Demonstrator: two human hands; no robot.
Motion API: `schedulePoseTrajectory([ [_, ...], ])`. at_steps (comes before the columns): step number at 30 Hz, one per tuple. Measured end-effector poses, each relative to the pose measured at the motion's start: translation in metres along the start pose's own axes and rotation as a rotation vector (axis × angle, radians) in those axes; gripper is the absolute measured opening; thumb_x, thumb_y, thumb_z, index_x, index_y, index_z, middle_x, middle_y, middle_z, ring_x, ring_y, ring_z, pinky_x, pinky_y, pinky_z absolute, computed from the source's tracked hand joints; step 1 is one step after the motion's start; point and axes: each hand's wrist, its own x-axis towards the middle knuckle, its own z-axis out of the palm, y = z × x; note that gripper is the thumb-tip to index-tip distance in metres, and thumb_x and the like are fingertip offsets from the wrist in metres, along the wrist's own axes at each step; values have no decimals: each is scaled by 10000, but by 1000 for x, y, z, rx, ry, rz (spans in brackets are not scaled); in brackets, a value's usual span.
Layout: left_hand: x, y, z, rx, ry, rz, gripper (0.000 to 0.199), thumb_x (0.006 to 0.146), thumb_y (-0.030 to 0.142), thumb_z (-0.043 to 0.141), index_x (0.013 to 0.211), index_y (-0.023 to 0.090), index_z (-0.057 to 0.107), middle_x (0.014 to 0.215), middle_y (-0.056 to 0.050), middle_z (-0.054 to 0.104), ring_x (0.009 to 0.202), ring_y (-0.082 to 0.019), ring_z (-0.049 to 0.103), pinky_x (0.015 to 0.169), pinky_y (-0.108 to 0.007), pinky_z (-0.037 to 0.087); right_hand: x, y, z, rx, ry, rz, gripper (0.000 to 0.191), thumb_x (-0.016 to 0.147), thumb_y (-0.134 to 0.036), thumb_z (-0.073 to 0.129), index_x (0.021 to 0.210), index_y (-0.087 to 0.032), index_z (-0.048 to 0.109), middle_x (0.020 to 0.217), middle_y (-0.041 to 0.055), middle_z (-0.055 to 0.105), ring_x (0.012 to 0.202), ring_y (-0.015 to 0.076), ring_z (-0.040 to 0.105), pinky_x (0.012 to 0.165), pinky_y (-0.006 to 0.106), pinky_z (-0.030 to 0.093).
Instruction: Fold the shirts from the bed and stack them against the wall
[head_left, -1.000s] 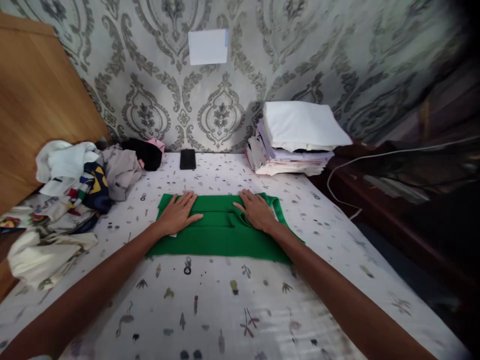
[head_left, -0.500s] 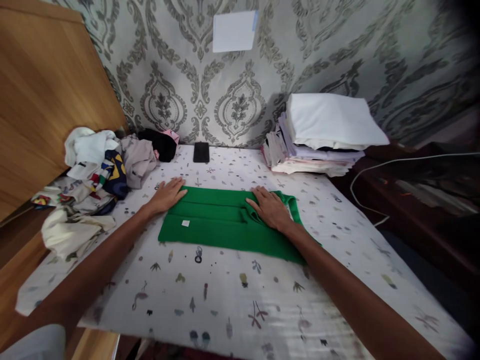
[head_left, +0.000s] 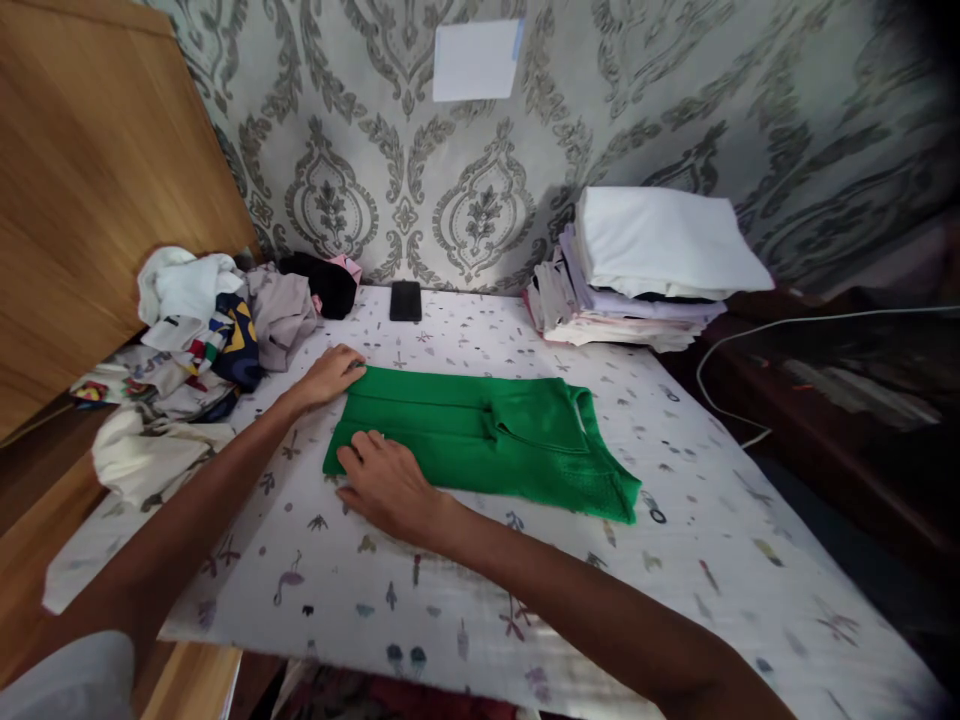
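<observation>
The folded green garment (head_left: 450,415) lies on the patterned sheet (head_left: 337,580), its left end under the bent fingers of the left hand (head_left: 331,374) and right hand (head_left: 388,487), pinching indeterminable, with a flat black object (head_left: 406,301) beyond.

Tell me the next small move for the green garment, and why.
I would probably lift the left end of the green garment and fold it rightward: the left hand is at its far left corner, the right hand is over its near edge close by, and it lies in a long strip.
</observation>
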Motion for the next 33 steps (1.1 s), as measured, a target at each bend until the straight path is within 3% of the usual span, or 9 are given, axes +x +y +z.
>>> schedulePoseTrajectory([
  [5, 6, 9, -6, 21, -10, -87, 244, 777, 411, 623, 891, 201, 673, 892, -58, 629, 907, -249, 582, 828, -354, 462, 15, -2, 6, -41, -57, 74, 196, 956, -88, 441, 1063, -135, 598, 1020, 120, 656, 976, 258, 613, 741, 347, 508],
  [8, 11, 16, -11, -18, -69, -141, 172, 699, 346, 668, 700, 207, 566, 752, -15, 589, 781, -213, 564, 687, -297, 419, 18, 1, -2, 53, -84, 176, 222, 932, -83, 441, 1063, -149, 607, 1000, 112, 682, 927, 248, 636, 687, 326, 476],
  [11, 11, 27, -18, -102, -84, -203, 174, 669, 290, 655, 681, 212, 500, 666, 19, 539, 666, -183, 528, 585, -275, 361, 15, 7, -11, 251, -58, 347, 202, 888, -145, 503, 1055, -179, 611, 937, 65, 704, 806, 215, 637, 648, 299, 429],
  [16, 14, 58, -31, -470, -58, -285, 165, 752, 280, 606, 834, 221, 477, 621, 55, 497, 537, -140, 511, 477, -231, 356, -12, 24, -17, 678, 264, 624, 167, 787, -164, 543, 933, -220, 600, 657, -48, 573, 620, 139, 527, 582, 237, 363],
  [19, 29, 90, -32, -589, -44, -335, 178, 788, 257, 608, 913, 220, 486, 604, 56, 512, 466, -118, 505, 426, -207, 350, -37, 35, -15, 1041, 468, 733, 109, 755, -202, 555, 860, -230, 550, 608, -77, 490, 564, 113, 482, 551, 214, 408],
  [23, 54, 141, -14, -612, -114, -239, 192, 811, 268, 649, 962, 217, 541, 585, 65, 505, 414, -91, 498, 409, -187, 359, -74, 48, -9, 1499, 621, 890, 258, 685, -234, 635, 920, -233, 528, 598, -107, 450, 536, 109, 515, 609, 276, 559],
  [27, 65, 182, 22, -558, -292, -200, 228, 816, 346, 711, 917, 192, 577, 591, 51, 529, 430, -97, 534, 429, -198, 415, -103, 53, -2, 1747, 633, 981, 318, 650, -223, 726, 908, -210, 541, 698, -60, 598, 637, 142, 664, 682, 312, 604],
  [30, 68, 189, 39, -568, -353, -248, 288, 846, 436, 694, 902, 181, 572, 653, 22, 568, 450, -113, 567, 458, -235, 471, -112, 54, -4, 1859, 643, 1003, 323, 664, -184, 758, 897, -199, 536, 769, -17, 661, 686, 170, 725, 688, 313, 611],
  [33, 73, 179, 40, -585, -373, -236, 227, 900, 391, 609, 968, 175, 598, 737, -12, 610, 520, -132, 616, 497, -250, 497, -114, 53, -11, 1903, 664, 1026, 305, 699, -163, 769, 876, -197, 524, 757, -13, 668, 665, 177, 737, 652, 300, 613],
])
